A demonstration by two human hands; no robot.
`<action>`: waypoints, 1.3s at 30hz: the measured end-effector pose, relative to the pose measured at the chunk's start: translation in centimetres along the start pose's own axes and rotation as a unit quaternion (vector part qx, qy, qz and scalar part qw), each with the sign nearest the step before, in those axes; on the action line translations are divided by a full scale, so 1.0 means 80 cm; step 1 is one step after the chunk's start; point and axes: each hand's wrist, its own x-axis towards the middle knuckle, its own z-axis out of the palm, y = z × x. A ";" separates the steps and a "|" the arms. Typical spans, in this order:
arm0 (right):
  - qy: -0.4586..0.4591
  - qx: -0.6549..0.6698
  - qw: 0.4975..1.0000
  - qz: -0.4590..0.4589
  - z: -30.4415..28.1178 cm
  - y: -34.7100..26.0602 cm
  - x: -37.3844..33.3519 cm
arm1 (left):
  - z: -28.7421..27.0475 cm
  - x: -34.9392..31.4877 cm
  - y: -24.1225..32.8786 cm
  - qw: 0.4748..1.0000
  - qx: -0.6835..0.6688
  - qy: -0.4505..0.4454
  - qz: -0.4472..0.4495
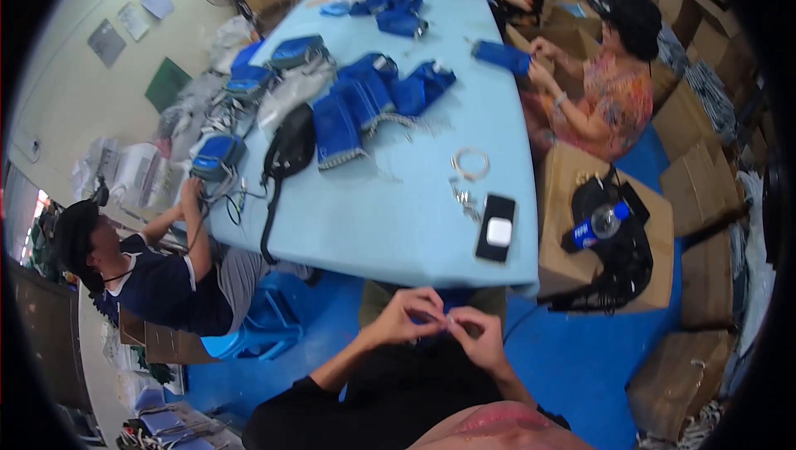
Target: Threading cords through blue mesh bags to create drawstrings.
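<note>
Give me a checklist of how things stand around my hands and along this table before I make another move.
1. Hands together: ok. Left hand and right hand meet near the fingertips, just off the table's near edge.
2. Grip on the small item: cannot tell. Whatever sits between the fingertips is too small to make out.
3. Phone fully on the table: ok. It lies flat, with a white object on it.
4. Blue fabric pieces neatly stacked: not ok. They lie spread and overlapping.
5. Bottle capped: ok. The blue cap is on.
6. Black pouch closed: cannot tell.
</note>
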 end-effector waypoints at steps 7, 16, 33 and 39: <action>0.006 0.059 0.997 0.056 0.006 0.002 0.008 | 0.009 -0.007 0.001 0.998 -0.036 0.049 -0.007; 0.038 0.024 0.999 0.012 0.011 0.010 0.011 | 0.005 -0.005 0.007 0.997 -0.045 0.056 -0.015; 0.112 0.126 0.977 0.131 0.030 0.027 0.002 | 0.020 -0.007 0.010 0.993 0.074 0.089 0.029; 0.084 0.081 0.989 0.095 0.041 0.024 0.002 | 0.024 -0.018 -0.019 0.946 0.251 0.126 0.162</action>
